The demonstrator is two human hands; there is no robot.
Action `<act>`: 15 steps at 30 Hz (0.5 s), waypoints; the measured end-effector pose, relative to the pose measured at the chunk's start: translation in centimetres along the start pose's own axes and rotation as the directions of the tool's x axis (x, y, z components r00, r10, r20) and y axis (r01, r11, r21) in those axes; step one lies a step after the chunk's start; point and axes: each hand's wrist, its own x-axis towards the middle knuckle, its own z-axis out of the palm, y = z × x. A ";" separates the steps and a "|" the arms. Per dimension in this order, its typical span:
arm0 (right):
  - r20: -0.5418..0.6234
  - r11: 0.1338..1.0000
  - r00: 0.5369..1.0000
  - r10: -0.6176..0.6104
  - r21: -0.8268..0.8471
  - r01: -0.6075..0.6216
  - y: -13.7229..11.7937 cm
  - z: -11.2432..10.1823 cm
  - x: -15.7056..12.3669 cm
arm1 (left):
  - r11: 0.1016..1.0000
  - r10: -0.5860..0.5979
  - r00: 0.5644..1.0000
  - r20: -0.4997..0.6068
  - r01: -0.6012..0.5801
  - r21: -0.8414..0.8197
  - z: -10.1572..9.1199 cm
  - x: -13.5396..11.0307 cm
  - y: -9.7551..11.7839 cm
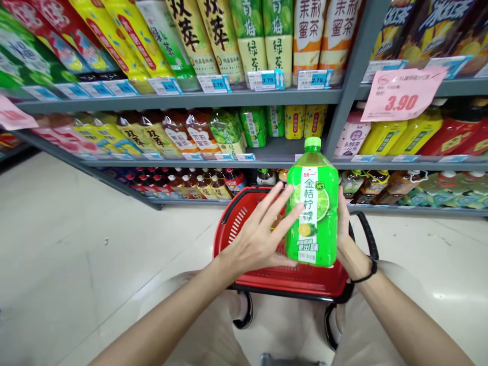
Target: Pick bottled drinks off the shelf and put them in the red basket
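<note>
A large green drink bottle (pixel 327 239) with a lime on its label and a green cap is held upright over the red shopping basket (pixel 251 279). My right hand (pixel 343 221) grips its right side, with most of the fingers hidden behind it. My left hand (pixel 263 231) is at the bottle's left side, fingers stretched and spread, the tips overlapping the front of the label. Whether those fingertips press on the bottle I cannot tell. The basket's inside is partly covered by the bottle and my left hand.
Shelves of bottled drinks (pixel 253 127) rise ahead, with price tags (pixel 266 80) along their edges. A pink price sign (pixel 404 94) hangs at right. The basket's black handle (pixel 368 236) sticks out on the right. My knees and shoes flank the basket on the tiled floor (pixel 76 254).
</note>
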 end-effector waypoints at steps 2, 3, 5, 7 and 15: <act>0.054 1.000 0.998 0.016 -0.005 -0.016 -0.3 -0.4 0.0 | 0.998 -0.048 0.999 0.001 0.048 -0.037 0.0 -0.1 -0.3; 0.081 1.000 0.996 0.024 -0.015 -0.022 -0.5 -0.7 0.1 | 0.997 -0.050 0.999 0.001 0.050 -0.053 0.0 -0.2 -0.4; 0.125 0.998 0.990 0.060 -0.042 -0.055 -0.8 -1.2 0.3 | 0.997 -0.033 0.999 0.001 0.033 -0.072 0.1 -0.4 -0.8; 0.136 0.994 0.985 0.102 -0.061 -0.094 -0.9 -1.4 0.5 | 0.996 -0.019 1.000 0.018 0.020 -0.084 0.3 -0.7 -0.9; 0.056 0.989 0.998 -0.001 -0.150 0.009 0.6 -0.7 0.1 | 0.992 0.062 0.993 0.101 -0.050 -0.117 0.8 -1.3 0.2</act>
